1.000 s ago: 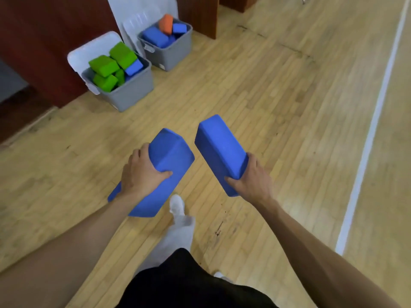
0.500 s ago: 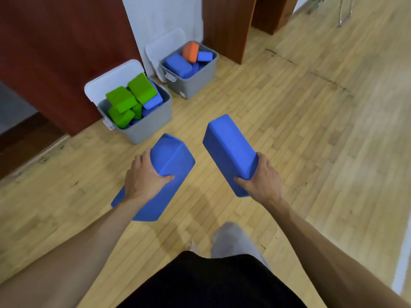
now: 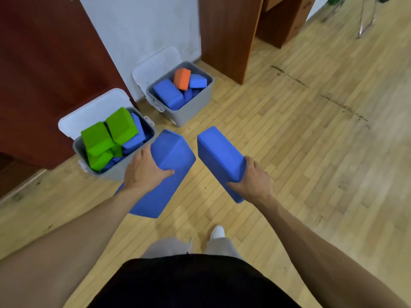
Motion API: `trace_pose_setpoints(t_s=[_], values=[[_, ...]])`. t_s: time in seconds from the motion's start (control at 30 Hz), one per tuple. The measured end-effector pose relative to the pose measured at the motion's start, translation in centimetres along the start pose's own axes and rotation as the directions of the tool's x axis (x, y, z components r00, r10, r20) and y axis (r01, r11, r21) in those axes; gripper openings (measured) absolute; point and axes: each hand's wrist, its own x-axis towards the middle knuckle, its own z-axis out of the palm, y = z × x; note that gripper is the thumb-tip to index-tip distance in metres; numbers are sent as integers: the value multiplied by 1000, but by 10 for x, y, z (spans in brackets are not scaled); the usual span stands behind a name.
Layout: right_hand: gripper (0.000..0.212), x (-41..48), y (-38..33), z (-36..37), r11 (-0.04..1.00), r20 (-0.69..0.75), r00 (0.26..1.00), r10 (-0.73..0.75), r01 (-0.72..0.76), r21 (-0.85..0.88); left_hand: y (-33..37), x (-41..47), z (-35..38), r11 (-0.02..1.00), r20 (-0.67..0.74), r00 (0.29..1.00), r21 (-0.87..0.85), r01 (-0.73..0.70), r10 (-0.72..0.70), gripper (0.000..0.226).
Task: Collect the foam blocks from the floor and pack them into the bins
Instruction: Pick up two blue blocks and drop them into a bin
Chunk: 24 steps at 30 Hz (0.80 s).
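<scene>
1. the left hand grips a blue foam block from above, thumb laid across its top face and fingers curled over its left edge; the block juts forward past the knuckles and back under the wrist, held in the air
2. the right hand grips a second blue foam block by its near end, thumb along the inner side and fingers wrapped round the outer side; this block angles forward and inward from the hand
3. the two blocks are apart, with a strip of wooden floor showing between them
4. just beyond and left of the left hand stands a grey bin, its near wall partly hidden by that hand; green blocks and blue ones rise above its rim, and a white lid stands open behind it
5. farther ahead of both hands, a second grey bin holds blue blocks and one orange block, its lid open against a pale wall
6. nearer than the hands: bare forearms, a black garment, light trousers and a white shoe tip
</scene>
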Motion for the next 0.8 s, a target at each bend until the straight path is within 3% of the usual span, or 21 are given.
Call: trace_pose_setpoints(t_s=[0.17, 0.43, 0.57, 0.8], values=[[81, 101, -9, -27, 998, 40, 998, -46, 47, -35, 40, 83, -6, 998, 1, 998, -22, 64, -64, 98], [85, 279, -53, -27, 982, 83, 988, -130, 140, -125, 41, 247, 6, 982, 2, 983, -23, 186, -186, 97], [83, 364, -90, -35, 970, 137, 979, -152, 174, -168, 44, 328, -4, 965, 28, 969, -86, 246, -245, 104], [78, 506, -152, -53, 963, 144, 968, -207, 228, -146, 60, 459, -37, 925, 36, 949, -212, 315, -315, 93]])
